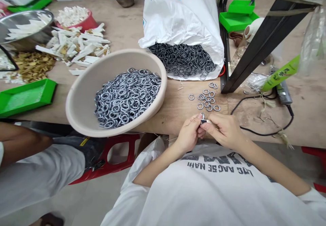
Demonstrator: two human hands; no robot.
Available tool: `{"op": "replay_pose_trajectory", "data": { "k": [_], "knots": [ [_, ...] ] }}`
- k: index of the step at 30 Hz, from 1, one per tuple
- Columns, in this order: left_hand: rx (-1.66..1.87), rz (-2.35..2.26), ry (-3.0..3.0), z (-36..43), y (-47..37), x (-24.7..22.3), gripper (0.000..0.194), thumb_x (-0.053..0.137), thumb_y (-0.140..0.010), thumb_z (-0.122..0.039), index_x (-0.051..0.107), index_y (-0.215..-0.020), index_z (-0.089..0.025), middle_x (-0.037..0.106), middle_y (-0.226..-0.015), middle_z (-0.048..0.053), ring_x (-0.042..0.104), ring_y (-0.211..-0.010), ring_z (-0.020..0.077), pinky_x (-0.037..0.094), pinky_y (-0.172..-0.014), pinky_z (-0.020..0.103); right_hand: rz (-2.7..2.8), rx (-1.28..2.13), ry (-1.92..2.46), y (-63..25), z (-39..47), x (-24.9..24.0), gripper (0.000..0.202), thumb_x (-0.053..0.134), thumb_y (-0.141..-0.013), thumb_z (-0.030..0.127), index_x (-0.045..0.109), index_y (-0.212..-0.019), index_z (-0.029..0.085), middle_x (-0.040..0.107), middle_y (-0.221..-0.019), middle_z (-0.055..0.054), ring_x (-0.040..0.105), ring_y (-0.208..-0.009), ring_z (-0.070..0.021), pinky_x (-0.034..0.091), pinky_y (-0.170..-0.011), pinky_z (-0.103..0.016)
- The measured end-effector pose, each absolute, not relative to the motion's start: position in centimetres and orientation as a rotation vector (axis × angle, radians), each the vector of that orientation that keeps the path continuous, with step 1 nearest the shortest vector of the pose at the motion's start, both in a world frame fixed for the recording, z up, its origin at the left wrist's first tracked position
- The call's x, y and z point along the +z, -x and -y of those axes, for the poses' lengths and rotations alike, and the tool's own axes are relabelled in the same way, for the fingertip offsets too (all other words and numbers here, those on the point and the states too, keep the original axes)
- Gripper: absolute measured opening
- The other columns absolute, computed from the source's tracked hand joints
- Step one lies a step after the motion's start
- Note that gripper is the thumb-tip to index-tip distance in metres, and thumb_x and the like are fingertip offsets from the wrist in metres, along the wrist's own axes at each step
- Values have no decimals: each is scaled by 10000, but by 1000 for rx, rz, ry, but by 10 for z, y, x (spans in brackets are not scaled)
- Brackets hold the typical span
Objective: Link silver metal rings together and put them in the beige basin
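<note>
In front of my body, at the table's near edge, my two hands meet. My left hand pinches a grey metal ring between thumb and fingers. Closed beside it, my right hand grips a small black piece against the ring; its kind is too small to make out. Several loose grey rings lie on the table just beyond my hands. To the left stands a wide beige basin holding a heap of such rings. A white sack lies behind with its mouth open, showing more rings.
A black metal post rises at right, near a cable and green trays. White strips, a steel bowl and another green tray occupy the left. A person's arm is at lower left.
</note>
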State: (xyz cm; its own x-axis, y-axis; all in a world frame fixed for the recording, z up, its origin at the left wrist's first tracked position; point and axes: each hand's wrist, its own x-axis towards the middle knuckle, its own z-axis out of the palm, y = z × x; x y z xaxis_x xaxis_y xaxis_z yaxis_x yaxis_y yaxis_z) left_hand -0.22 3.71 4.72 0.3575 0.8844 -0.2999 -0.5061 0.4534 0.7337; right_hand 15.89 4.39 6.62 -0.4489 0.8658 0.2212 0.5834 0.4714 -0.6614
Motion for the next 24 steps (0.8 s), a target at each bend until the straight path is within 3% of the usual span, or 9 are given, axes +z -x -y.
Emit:
{"op": "replay_pose_trajectory", "data": {
  "k": [10,15,17,20,22,24],
  "knots": [
    [943,-725,-567,-34,2,46,393,615,-895,-433,408,-665,-191,338,-510,-73,297,-433,64,283,-445,217,2193,743,1174,-159,-44,64,378,518,-982,441,460,-696,200,523,-651,18,464,-591,-110,257,-585,-277],
    [793,-611,-791,-26,15,40,412,554,-943,-468,511,-676,-157,479,-565,-20,476,-509,87,392,-546,242,1925,632,1580,-187,-75,41,461,416,-1006,534,570,-724,204,558,-618,-2,521,-618,-153,316,-598,-288],
    [778,-661,-827,-28,23,34,381,561,-943,-466,587,-744,-141,595,-657,22,565,-581,109,447,-608,256,1969,544,1695,-200,-85,25,414,484,-968,569,666,-892,205,673,-787,-50,596,-742,-201,371,-653,-307],
    [789,-809,-843,-38,31,20,333,635,-904,-444,690,-1009,-132,702,-826,68,634,-677,126,489,-687,262,2091,410,1782,-209,-89,3,388,622,-898,535,692,-1149,247,704,-1047,-89,631,-893,-250,415,-710,-331],
    [815,-865,-812,-46,33,9,422,676,-878,-409,661,-1220,-163,722,-875,67,646,-720,124,501,-739,261,2095,340,1824,-209,-88,-7,345,619,-908,478,700,-1166,264,696,-1083,-89,630,-907,-252,421,-710,-333],
    [856,-887,-745,-53,31,2,446,702,-850,-361,657,-1255,-179,722,-920,64,648,-762,123,509,-786,266,2036,319,1834,-206,-86,-9,285,575,-937,440,729,-1060,235,696,-1033,-97,619,-883,-247,418,-704,-334]
  ]
}}
